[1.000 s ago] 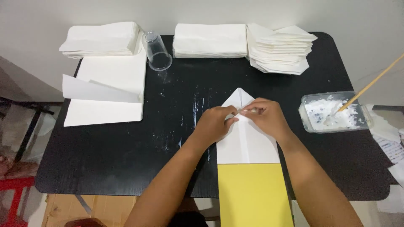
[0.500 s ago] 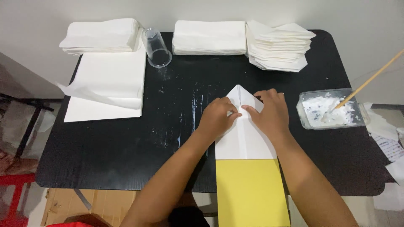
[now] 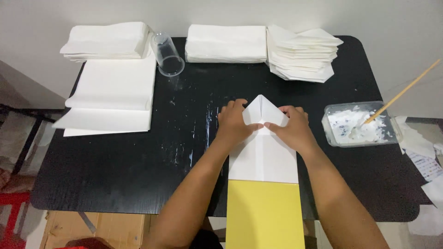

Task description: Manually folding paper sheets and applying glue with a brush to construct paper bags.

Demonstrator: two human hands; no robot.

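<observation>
A white sheet of paper [image 3: 263,157] lies on the black table [image 3: 129,161], its far end folded into a point [image 3: 261,107]. Under its near end lies a yellow board [image 3: 264,214] that juts past the table's front edge. My left hand [image 3: 235,123] presses flat on the left folded flap. My right hand [image 3: 291,127] presses on the right flap. The fingertips of both hands meet at the middle crease.
Stacks of white paper [image 3: 107,40] [image 3: 226,43] line the far edge, with a pile of folded pieces [image 3: 302,54] at right. A clear plastic cup [image 3: 167,55] lies on its side. Loose sheets [image 3: 113,97] lie at left. A clear tub of white paste [image 3: 357,124] holds a stick [image 3: 404,91].
Both hands have spread apart from the fold's centre onto the two flaps, pressing them down. The loose sheet at left has settled flat.
</observation>
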